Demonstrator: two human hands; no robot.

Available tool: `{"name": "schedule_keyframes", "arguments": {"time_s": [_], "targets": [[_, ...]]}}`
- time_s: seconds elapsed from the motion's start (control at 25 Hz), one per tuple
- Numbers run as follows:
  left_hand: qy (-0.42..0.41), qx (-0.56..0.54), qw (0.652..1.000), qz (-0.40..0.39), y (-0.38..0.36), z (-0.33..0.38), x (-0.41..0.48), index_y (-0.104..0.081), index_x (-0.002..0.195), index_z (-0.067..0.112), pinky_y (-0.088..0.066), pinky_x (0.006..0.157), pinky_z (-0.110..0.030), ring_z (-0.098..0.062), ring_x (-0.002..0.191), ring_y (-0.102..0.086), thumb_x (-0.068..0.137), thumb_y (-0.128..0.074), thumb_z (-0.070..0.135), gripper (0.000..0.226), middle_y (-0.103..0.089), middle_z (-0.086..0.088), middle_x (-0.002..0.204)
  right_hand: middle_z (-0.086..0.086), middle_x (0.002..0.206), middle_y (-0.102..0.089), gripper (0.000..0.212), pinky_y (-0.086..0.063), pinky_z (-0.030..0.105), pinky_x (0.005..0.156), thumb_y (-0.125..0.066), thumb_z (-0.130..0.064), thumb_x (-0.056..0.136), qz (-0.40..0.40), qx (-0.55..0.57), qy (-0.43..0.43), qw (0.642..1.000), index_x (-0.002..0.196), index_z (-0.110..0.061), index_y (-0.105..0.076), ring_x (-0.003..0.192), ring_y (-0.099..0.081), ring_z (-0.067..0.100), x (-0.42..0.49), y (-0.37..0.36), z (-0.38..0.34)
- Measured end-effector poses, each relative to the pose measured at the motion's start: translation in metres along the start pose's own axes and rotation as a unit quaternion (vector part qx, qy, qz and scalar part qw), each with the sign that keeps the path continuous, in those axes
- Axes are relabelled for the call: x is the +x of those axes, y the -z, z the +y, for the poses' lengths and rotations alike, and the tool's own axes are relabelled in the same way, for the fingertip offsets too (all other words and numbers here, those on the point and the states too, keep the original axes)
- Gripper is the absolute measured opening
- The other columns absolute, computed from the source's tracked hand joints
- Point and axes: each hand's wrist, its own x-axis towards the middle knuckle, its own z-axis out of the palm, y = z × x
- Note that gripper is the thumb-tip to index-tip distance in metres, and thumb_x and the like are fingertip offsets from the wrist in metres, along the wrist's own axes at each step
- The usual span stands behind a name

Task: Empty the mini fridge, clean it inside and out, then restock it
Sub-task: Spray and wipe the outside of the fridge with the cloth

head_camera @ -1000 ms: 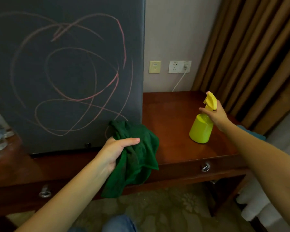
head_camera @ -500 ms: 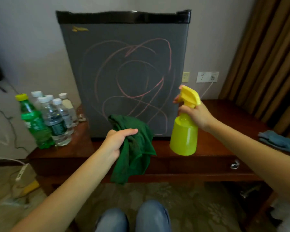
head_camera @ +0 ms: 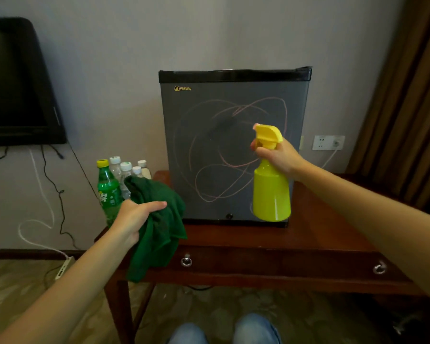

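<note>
The green cloth (head_camera: 157, 227) hides the lower parts of the clear bottles (head_camera: 126, 170) at the table's (head_camera: 258, 242) left edge. The television (head_camera: 15, 83) runs off the left edge.

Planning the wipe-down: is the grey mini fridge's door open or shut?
Shut: the grey mini fridge shows its scribbled door flush under the black top, no interior visible.

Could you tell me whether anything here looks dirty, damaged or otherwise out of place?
Yes: the mini fridge door is covered in looping pink scribbles, with a dark smudge near their top. The bottles stand outside on the table, left of the fridge.
</note>
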Motion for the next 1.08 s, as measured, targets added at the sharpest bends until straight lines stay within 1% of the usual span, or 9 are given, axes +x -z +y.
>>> {"name": "schedule_keyframes", "arguments": {"time_s": [0.08,0.16,0.28,0.32,0.44,0.64,0.8,0.92,1.08], "targets": [[-0.003,-0.009,1.0,-0.008,-0.001,0.0,-0.001,-0.064,0.09,0.007,-0.051,0.063,-0.032,-0.025,0.078,-0.068,0.076,-0.075,0.004,0.017,-0.07,-0.01,0.088,0.005,0.086,-0.064,0.007,-0.044,0.029,0.072,-0.06,-0.011,0.085,0.014,-0.012,-0.024,1.0,0.088,-0.017,-0.063,0.075,-0.056,0.015,-0.011,0.023,0.008],[0.0,-0.018,1.0,-0.013,-0.005,-0.001,-0.002,-0.064,0.093,0.004,-0.052,0.063,-0.032,-0.026,0.077,-0.068,0.077,-0.074,0.003,0.019,-0.07,-0.012,0.088,0.013,0.082,-0.061,0.002,-0.041,0.031,0.069,-0.062,-0.011,0.086,0.033,-0.037,-0.049,0.998,0.084,-0.01,-0.061,0.073,-0.053,0.017,-0.025,0.039,0.017],[0.007,-0.026,0.999,-0.027,-0.013,-0.005,-0.002,-0.064,0.101,0.002,-0.054,0.067,-0.036,-0.03,0.08,-0.069,0.076,-0.076,0.005,0.028,-0.071,-0.014,0.09,0.012,0.075,-0.055,0.011,-0.037,0.03,0.064,-0.063,-0.008,0.084,0.008,-0.074,-0.062,0.995,0.077,-0.011,-0.056,0.066,-0.048,0.017,-0.05,0.042,0.025],[0.009,-0.024,0.999,-0.033,-0.015,-0.006,-0.002,-0.063,0.103,0.002,-0.055,0.07,-0.038,-0.03,0.082,-0.069,0.075,-0.077,0.006,0.031,-0.071,-0.014,0.092,0.012,0.079,-0.059,0.004,-0.04,0.031,0.067,-0.063,-0.008,0.084,-0.009,-0.079,-0.059,0.995,0.082,-0.009,-0.06,0.069,-0.052,0.018,-0.057,0.04,0.027],[0.014,-0.018,0.999,-0.048,-0.02,-0.012,-0.004,-0.061,0.108,0.001,-0.056,0.074,-0.042,-0.032,0.085,-0.069,0.075,-0.077,0.006,0.038,-0.071,-0.016,0.098,0.011,0.098,-0.068,0.03,-0.047,0.036,0.085,-0.064,-0.009,0.079,-0.07,-0.105,0.004,0.992,0.109,-0.004,-0.065,0.089,-0.063,0.024,-0.073,0.024,0.034],[0.032,-0.005,0.998,-0.047,-0.022,-0.024,-0.004,-0.058,0.115,-0.003,-0.057,0.076,-0.044,-0.033,0.088,-0.069,0.073,-0.079,0.008,0.048,-0.069,-0.017,0.103,0.014,0.083,-0.068,0.005,-0.05,0.047,0.077,-0.064,-0.007,0.081,-0.089,-0.121,-0.005,0.989,0.084,-0.005,-0.067,0.08,-0.064,0.032,-0.091,-0.011,0.056],[0.042,0.017,0.997,-0.069,-0.035,-0.027,-0.003,-0.058,0.113,-0.001,-0.057,0.072,-0.042,-0.032,0.085,-0.069,0.074,-0.079,0.01,0.045,-0.07,-0.015,0.1,0.003,0.097,-0.069,0.029,-0.048,0.03,0.083,-0.064,-0.017,0.074,-0.042,-0.081,-0.013,0.996,0.102,-0.01,-0.068,0.085,-0.064,0.015,-0.093,0.009,0.086],[0.048,0.017,0.994,-0.098,-0.056,-0.033,-0.002,-0.06,0.109,0.005,-0.055,0.066,-0.037,-0.029,0.083,-0.07,0.076,-0.077,0.008,0.038,-0.071,-0.013,0.098,-0.002,0.104,-0.066,0.046,-0.045,0.029,0.088,-0.064,-0.014,0.075,0.032,-0.078,-0.042,0.996,0.121,-0.014,-0.061,0.093,-0.06,0.012,-0.091,0.04,0.127],[0.065,0.044,0.988,-0.133,-0.092,-0.05,0.006,-0.064,0.105,0.008,-0.055,0.075,-0.042,-0.03,0.085,-0.07,0.075,-0.078,0.008,0.033,-0.072,-0.012,0.096,0.004,0.111,-0.064,0.041,-0.04,0.026,0.086,-0.065,-0.008,0.082,0.189,-0.086,-0.119,0.971,0.121,-0.013,-0.059,0.106,-0.059,0.021,-0.073,0.082,0.186]]}}
